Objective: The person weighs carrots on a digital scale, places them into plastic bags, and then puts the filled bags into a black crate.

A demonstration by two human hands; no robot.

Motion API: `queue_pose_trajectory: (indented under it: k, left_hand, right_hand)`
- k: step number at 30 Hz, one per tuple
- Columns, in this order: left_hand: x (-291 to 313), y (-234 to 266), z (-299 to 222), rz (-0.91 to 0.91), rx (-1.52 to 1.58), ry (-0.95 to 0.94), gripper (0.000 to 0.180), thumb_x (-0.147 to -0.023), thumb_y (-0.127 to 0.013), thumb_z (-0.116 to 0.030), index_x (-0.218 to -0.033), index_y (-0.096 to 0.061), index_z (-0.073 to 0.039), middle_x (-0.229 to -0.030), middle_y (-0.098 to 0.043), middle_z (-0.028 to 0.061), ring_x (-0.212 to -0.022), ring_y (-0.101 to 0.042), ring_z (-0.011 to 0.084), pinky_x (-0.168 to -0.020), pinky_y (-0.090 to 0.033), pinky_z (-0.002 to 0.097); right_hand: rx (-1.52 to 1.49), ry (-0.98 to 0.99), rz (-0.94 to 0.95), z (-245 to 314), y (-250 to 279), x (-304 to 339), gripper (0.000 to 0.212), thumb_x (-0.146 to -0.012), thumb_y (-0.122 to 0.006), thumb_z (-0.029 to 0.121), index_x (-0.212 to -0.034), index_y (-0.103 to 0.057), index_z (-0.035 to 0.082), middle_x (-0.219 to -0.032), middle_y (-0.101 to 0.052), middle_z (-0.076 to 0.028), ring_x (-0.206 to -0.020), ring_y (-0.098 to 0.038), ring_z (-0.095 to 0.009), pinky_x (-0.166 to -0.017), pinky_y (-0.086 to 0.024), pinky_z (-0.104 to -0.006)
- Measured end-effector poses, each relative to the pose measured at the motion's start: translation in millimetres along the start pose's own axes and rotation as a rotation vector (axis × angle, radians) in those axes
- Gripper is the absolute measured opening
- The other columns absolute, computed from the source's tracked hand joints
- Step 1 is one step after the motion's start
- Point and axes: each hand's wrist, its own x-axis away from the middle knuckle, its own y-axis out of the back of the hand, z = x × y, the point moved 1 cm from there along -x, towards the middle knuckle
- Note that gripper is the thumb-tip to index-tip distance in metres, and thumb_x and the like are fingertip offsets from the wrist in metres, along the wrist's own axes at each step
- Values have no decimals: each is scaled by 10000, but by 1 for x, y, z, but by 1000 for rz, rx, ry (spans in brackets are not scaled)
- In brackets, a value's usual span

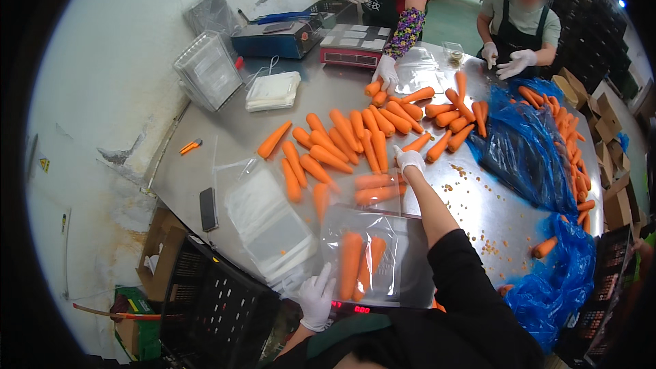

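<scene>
My left hand point(316, 301), in a white glove, is at the near left corner of a scale point(415, 260) with its fingers apart and nothing seen in them. On that scale lies a clear plastic bag point(391, 260) with carrots point(350, 263) inside. My right hand point(410, 158), also gloved, reaches to the near side of the carrot pile, a finger stretched out close to a single carrot point(417, 142). Between my hands, just beyond the scale, another clear bag holds orange carrots point(376, 195). Many loose carrots point(331, 156) spread across the steel table.
Flat clear bags point(266, 219) lie left of the scale beside a phone point(208, 209). An orange cutter point(191, 146) is farther left. Blue plastic sheeting point(526, 154) with carrots covers the right side. Across the table, a co-worker's gloved hand point(386, 74) touches carrots; another person stands far right.
</scene>
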Motion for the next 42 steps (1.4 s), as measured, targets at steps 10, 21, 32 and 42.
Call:
queue_pose_trajectory:
  k: [10,21,32,42]
  left_hand:
    - [-23,-20,-13,-97,119,-271,312,-854,-649,-87,-1163,-663,-43,-509,-483,103,-380,-433,258,-419,-336,383]
    - [-29,-15,-41,-127,426,-150,274,-896,-615,-94,-1161,-667,-45,-693,-631,189,-431,-510,223,-464,-426,347]
    - [9,34,31,443,741,104,511,-840,-660,-43,-1335,-537,-66,-949,-618,32,-772,-572,82,-705,-488,232]
    - [-16,31,21,663,722,562,304,-947,-577,-275,-895,-645,17,-661,-636,59,-509,-598,112,-432,-448,207]
  right_hand:
    - [-529,298,544,-20,132,177,341,-805,-663,354,-810,-641,14,-594,-572,-57,-444,-525,-109,-384,-344,-218]
    - [-61,208,915,-112,97,370,462,-811,-649,444,-851,-633,-15,-587,-569,-44,-529,-548,-123,-511,-450,-281]
    - [110,932,50,-115,70,348,274,-782,-677,299,-880,-586,59,-750,-574,-137,-736,-598,-325,-660,-488,-429]
    - [-188,36,523,-125,84,314,602,-865,-576,583,-725,-646,3,-568,-591,-79,-478,-566,-164,-398,-384,-286]
